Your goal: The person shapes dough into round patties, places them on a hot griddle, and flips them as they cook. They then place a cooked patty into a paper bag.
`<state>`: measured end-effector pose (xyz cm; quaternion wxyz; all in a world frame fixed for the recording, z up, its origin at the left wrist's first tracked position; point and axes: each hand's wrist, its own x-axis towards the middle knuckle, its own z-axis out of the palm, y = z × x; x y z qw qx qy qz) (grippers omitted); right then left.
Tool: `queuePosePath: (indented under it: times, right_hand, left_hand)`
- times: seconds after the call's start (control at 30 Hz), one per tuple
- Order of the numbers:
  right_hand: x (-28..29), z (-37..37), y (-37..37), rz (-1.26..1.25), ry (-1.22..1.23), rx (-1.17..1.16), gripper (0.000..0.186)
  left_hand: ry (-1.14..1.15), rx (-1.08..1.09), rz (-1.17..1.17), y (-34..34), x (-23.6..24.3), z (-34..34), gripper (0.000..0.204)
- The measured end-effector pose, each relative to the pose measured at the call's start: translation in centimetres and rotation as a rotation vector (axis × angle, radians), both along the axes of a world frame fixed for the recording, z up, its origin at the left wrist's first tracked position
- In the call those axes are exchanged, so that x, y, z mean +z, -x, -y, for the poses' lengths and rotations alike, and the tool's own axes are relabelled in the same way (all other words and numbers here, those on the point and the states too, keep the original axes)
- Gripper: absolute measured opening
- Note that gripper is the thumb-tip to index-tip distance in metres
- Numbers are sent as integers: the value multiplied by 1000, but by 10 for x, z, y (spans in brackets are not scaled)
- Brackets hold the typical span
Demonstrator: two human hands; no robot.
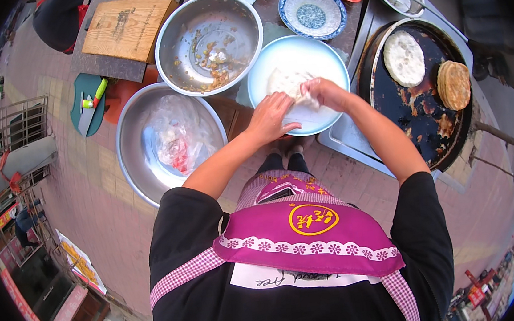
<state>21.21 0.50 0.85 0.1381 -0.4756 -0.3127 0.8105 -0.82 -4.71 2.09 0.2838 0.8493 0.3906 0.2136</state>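
Observation:
A soft piece of white dough (285, 82) lies in a pale basin with a light-blue rim (334, 66), and part of it is lifted at its near right edge. My right hand (327, 94) pinches that raised edge between bent fingers. From the near left, my left hand (270, 117) has its fingers together and curled on the dough's near edge, the thumb held out to the side. The fingers cover part of the dough.
Left of the basin are a steel bowl with filling scraps (248, 31) and a steel bowl holding a plastic bag (137, 166). A round black griddle (416, 108) at right carries a pale flatbread (404, 58) and browned flatbreads (453, 85). A patterned plate (312, 14) stands behind.

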Motion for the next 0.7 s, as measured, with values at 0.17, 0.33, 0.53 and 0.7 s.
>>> queuePosePath:
  times: [0.17, 0.33, 0.53, 0.7]
  right_hand:
    - [29, 2, -3, 927, -1233, 856, 19]
    - [38, 20, -14, 820, -1639, 327, 22]
    - [-12, 34, 26, 975, -1487, -143, 17]
    - [10, 12, 16, 1109, -1719, -74, 15]
  left_hand:
    - [34, 223, -19, -21, -15, -10, 33]
    - [-61, 279, 174, -20, -23, -13, 25]
    - [-144, 465, 111, -47, -33, -25, 16]
    - [-279, 445, 15, -50, -10, -41, 13]
